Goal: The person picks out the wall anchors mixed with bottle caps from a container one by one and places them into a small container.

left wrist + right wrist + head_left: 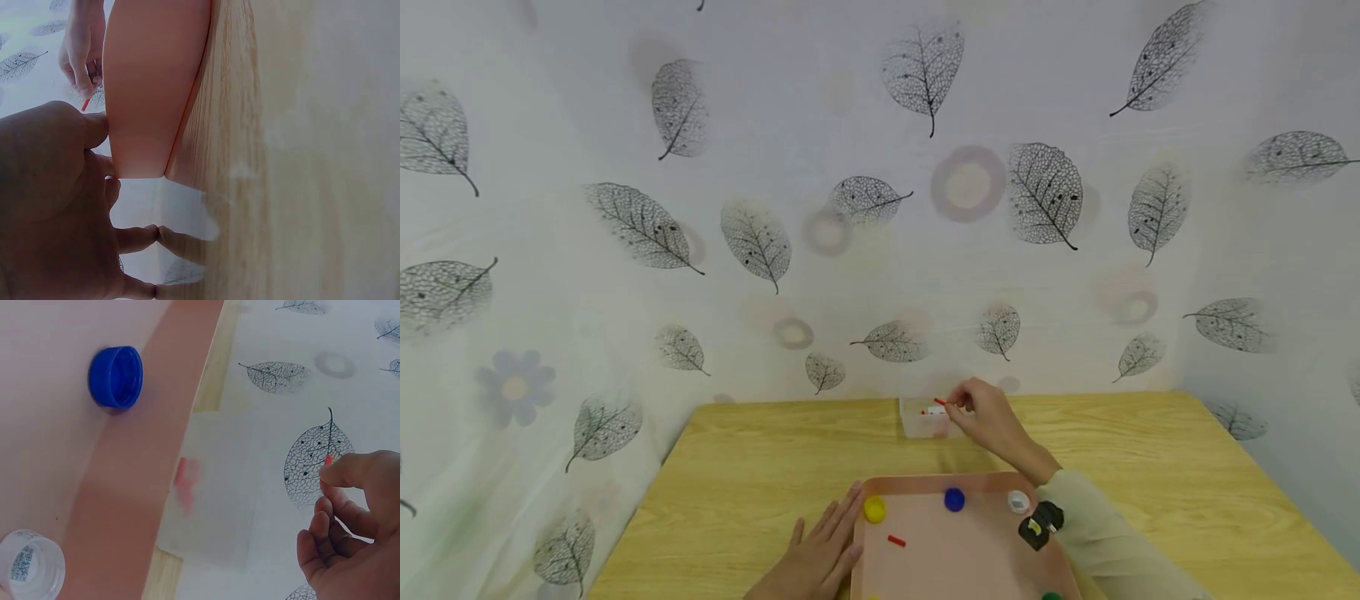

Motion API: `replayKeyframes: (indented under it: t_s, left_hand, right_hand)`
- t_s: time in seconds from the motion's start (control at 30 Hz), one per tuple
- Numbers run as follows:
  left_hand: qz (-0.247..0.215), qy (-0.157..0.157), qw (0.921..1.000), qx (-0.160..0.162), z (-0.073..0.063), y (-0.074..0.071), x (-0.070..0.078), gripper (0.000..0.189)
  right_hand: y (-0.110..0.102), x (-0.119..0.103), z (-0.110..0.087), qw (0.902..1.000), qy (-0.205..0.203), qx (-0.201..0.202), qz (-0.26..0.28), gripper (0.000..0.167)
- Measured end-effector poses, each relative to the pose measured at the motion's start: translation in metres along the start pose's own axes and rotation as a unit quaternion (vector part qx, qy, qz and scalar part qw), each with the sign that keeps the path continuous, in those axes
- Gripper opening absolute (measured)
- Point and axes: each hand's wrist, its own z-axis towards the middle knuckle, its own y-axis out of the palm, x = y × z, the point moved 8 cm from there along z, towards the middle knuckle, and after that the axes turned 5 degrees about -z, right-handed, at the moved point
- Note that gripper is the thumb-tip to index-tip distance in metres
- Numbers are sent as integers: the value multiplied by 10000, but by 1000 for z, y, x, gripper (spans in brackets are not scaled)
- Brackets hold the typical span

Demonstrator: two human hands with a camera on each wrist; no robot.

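My right hand [988, 421] pinches a small red stick [940, 402] between thumb and finger, above a clear plastic box [917, 428] at the table's back. Inside the box lie more red pieces and something white. In the right wrist view only the tip of the pinched red stick [329, 460] shows. My left hand [820, 550] lies along the left side of a pink tray [940, 482], fingers extended and touching its wall. Another red stick [897, 541] lies in the tray, near a yellow bottle cap [875, 509].
Along the tray's far side sit a blue bottle cap [954, 499] and a white bottle cap [1018, 502]. A green cap [1052, 596] is cut off at the bottom. The wooden table [737, 450] meets a leaf-patterned curtain [850, 275] behind.
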Motion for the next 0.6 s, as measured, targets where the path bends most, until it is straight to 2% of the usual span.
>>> replayKeyframes:
  t_s: [0.23,0.47,0.6]
  left_hand:
    - [-20,-35,10000,-60,1,1,-1,61]
    - [-13,146,9998,101,1,1,-1,61]
    - [-63,117,9999,92,1,2,-3,61]
  right_hand:
    - [6,12,7,9999,90,-51,-26,5]
    - [18,25,14,9992,318,-246,58,5]
    - [26,33,19,9985,460,-298,35,6]
